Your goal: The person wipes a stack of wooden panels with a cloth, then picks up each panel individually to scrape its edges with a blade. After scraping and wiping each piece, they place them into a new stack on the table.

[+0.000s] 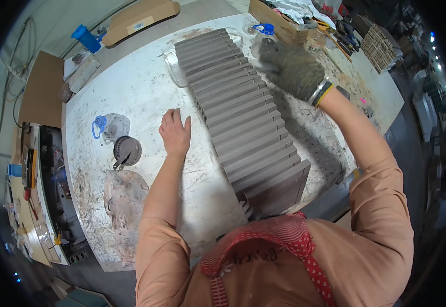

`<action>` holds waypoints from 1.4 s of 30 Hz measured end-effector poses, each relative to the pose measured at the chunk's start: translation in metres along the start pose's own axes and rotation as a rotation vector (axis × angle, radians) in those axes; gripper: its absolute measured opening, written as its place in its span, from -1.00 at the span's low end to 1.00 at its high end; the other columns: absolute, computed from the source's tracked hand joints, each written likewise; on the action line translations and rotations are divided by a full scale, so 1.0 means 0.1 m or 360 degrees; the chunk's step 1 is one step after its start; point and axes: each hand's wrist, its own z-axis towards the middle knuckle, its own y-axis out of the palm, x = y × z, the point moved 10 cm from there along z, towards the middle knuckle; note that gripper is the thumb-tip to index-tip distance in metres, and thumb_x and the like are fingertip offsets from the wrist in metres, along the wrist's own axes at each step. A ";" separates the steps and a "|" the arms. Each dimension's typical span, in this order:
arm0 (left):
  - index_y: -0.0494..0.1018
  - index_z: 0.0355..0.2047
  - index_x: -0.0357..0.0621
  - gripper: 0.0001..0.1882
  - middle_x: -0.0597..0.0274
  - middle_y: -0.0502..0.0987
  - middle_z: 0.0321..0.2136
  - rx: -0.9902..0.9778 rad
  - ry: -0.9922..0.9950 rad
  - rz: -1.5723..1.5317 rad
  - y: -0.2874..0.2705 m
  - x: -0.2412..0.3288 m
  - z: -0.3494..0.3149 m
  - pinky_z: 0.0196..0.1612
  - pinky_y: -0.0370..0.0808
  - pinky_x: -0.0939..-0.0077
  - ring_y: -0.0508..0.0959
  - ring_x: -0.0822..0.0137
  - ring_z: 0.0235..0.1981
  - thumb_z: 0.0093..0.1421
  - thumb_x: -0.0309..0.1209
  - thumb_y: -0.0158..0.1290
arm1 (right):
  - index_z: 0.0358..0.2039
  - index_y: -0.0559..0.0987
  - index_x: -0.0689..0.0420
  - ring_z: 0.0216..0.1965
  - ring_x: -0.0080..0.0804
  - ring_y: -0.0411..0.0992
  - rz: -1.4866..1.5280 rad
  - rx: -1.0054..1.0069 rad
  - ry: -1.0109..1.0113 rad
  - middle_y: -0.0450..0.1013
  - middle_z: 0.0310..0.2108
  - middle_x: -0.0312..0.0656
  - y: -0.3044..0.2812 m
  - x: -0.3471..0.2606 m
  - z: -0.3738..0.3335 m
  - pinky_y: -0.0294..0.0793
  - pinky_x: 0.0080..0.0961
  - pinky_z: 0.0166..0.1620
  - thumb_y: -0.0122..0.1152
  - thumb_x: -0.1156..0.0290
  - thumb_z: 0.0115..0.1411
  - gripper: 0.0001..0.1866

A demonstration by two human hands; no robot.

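The row of grey slats (243, 102) runs across the middle of the white table (87, 110), from 12 o'clock at its far end to 4 o'clock at its near end. At 10 o'clock the bare left hand (175, 134) lies palm down, near the slats' left edge but apart from it. Its fingers are loosely straight and point toward 12, thumb spread toward 1, with nothing in their grip; the forearm runs up from 7 o'clock. The right hand (293, 71) (it alone wears a glove, dark and worn) is at 1 o'clock, just beside the slats' far right edge. That arm is bent at the elbow, its forearm slanting toward 11. The fingers blur into a pale patch, so I cannot tell whether they grasp anything. A blue-capped bottle (266, 29) stands behind them. At 9 o'clock sits a dark cup (128, 150); at 8, a stained cloth (125, 202).
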 end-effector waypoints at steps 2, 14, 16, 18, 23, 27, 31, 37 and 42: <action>0.34 0.05 -0.15 -0.52 0.15 0.32 0.04 0.0013 0.0001 -0.0011 0.00 0.03 0.02 0.08 0.21 0.17 0.29 0.15 0.10 0.18 -0.19 0.05 | -0.07 0.55 0.03 -0.15 -0.05 0.42 -0.0068 -0.0199 0.0147 0.40 -0.14 -0.04 0.00 0.23 0.02 0.42 -0.20 -0.09 0.29 0.24 0.02 -0.58; 0.38 -0.02 -0.28 -0.60 -0.09 0.43 -0.08 0.0237 -0.0185 -0.0818 -0.15 -0.32 0.03 0.04 0.32 0.23 0.42 0.02 -0.04 0.18 -0.31 0.04 | -0.03 0.52 0.05 -0.02 -0.15 0.40 0.0047 -0.0001 0.0259 0.43 -0.06 -0.04 -0.19 0.19 -0.20 0.37 -0.24 0.06 0.10 0.07 0.15 -0.55; 0.41 -0.07 -0.34 -0.68 -0.09 0.46 -0.10 0.0260 -0.0243 -0.0818 -0.35 -0.29 -0.15 0.00 0.37 0.33 0.46 0.09 -0.08 0.23 -0.37 -0.02 | 0.05 0.49 0.05 0.03 -0.13 0.38 0.0069 -0.0057 0.0274 0.41 0.01 -0.03 -0.22 0.20 -0.29 0.34 -0.26 0.11 0.09 0.03 0.16 -0.49; 0.43 -0.10 -0.35 -0.72 -0.04 0.46 -0.06 -0.0138 -0.0462 -0.1407 -0.40 -0.11 -0.45 0.00 0.37 0.38 0.45 0.20 -0.03 0.28 -0.40 -0.07 | 0.03 0.50 0.06 0.02 -0.12 0.39 0.0130 -0.0015 0.0333 0.41 0.01 -0.04 -0.22 0.32 -0.41 0.35 -0.27 0.10 0.08 0.02 0.16 -0.49; 0.01 0.27 -0.27 -0.33 -0.01 0.19 0.23 -0.0340 -0.0513 -0.1669 -0.92 0.76 -1.45 0.21 0.19 0.37 0.23 0.17 0.23 0.15 -0.55 -0.02 | -0.06 0.52 0.10 -0.06 -0.12 0.41 0.0373 0.0160 0.0265 0.43 -0.09 -0.03 -0.37 0.02 -0.59 0.38 -0.26 0.02 0.06 0.02 0.18 -0.53; -0.33 0.34 -0.27 0.15 -0.09 -0.06 0.32 -0.0512 -0.0511 -0.1621 -0.81 1.33 -1.83 0.28 0.08 0.24 0.10 0.06 0.30 -0.15 -0.60 0.19 | -0.08 0.54 0.04 -0.08 -0.14 0.42 0.0196 -0.0114 0.0051 0.44 -0.15 -0.03 -0.21 -0.43 -0.54 0.39 -0.24 -0.03 0.13 0.15 0.15 -0.63; -0.19 0.29 -0.33 0.09 -0.19 0.12 0.19 -0.0586 -0.0601 -0.1850 -0.69 1.61 -1.92 0.22 0.17 0.30 0.21 0.05 0.19 -0.15 -0.51 0.28 | -0.08 0.54 -0.03 -0.12 -0.17 0.43 -0.0154 0.0039 0.0169 0.43 -0.19 -0.09 -0.28 0.11 -0.78 0.42 -0.25 -0.10 0.18 0.21 0.11 -0.66; 0.10 0.10 -0.40 -0.21 -0.11 0.31 0.00 -0.0574 -0.0583 -0.1576 -0.53 1.63 -1.98 0.13 0.28 0.29 0.35 0.09 0.04 -0.06 -0.43 0.28 | -0.01 0.53 0.08 -0.12 -0.17 0.40 0.0778 0.0240 0.0211 0.42 -0.24 -0.07 -0.36 0.05 -1.25 0.39 -0.33 -0.05 0.18 0.08 0.14 -0.53; 0.15 0.04 -0.42 -0.33 -0.08 0.37 -0.05 -0.0366 -0.0379 -0.1330 -0.49 1.59 -2.00 0.10 0.30 0.34 0.40 0.15 -0.01 0.00 -0.43 0.23 | -0.05 0.55 -0.03 -0.18 -0.19 0.39 0.0396 0.0066 -0.0352 0.38 -0.20 -0.10 -0.65 -0.77 -1.27 0.42 -0.31 -0.11 0.30 0.26 0.05 -0.60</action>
